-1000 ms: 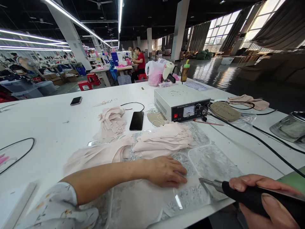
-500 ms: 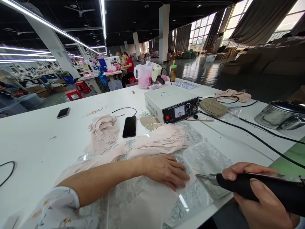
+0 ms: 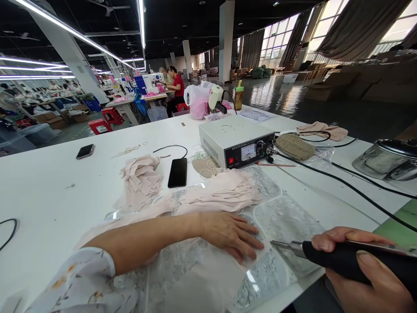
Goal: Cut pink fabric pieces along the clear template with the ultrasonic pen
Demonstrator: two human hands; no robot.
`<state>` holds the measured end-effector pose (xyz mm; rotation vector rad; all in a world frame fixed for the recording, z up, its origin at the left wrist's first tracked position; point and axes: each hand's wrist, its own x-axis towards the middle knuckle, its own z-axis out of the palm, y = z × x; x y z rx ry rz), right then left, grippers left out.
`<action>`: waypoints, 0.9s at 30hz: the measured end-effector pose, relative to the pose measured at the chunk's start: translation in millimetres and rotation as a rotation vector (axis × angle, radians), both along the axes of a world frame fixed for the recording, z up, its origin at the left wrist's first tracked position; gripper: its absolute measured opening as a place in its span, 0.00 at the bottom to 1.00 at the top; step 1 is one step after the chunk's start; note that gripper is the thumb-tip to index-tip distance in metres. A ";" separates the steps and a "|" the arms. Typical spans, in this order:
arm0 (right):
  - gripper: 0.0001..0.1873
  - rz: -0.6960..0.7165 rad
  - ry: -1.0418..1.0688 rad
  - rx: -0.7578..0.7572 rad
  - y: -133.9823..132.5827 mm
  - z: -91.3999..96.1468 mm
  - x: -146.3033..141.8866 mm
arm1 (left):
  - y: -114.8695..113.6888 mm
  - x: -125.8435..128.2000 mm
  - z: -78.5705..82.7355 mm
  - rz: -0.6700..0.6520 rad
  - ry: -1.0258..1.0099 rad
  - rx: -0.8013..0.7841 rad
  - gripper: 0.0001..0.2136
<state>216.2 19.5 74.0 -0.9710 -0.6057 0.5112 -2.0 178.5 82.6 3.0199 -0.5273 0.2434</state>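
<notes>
My left hand lies flat with fingers stretched out, pressing a pale fabric piece onto a scratched clear plastic mat. My right hand is wrapped round a black-handled cutting tool; its metal tip points left, just right of my left fingertips. A black cable runs from the tool towards a white control box with a dial. A stack of pink fabric pieces lies just beyond my left hand.
Another heap of pink fabric pieces, two phones, thin rings and a beige pattern piece lie on the white table. A metal pot stands at the right. People work at tables far behind.
The view has shifted slightly. My left fingers have slid a little to the right on the fabric. The tool's tip stays close beside them.
</notes>
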 end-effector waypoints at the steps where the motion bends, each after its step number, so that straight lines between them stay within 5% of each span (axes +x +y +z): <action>1: 0.10 -0.009 0.030 -0.002 -1.8 -0.3 -1.8 | 0.0 0.4 0.0 0.002 0.014 -0.011 0.10; 9: 0.09 0.086 0.179 0.057 -22.9 -25.4 0.7 | -2.5 3.5 10.0 0.069 0.241 -0.098 0.07; 14: 0.10 0.181 0.083 0.060 -22.1 -16.9 -2.6 | -3.5 1.7 15.0 0.075 0.232 -0.142 0.07; 19: 0.10 0.135 0.176 0.035 -25.2 -22.4 -4.8 | -4.2 1.9 15.5 0.106 0.242 -0.202 0.05; 27: 0.12 0.122 0.045 -0.017 -23.7 -22.8 1.0 | -5.0 3.0 16.0 0.081 0.215 -0.161 0.07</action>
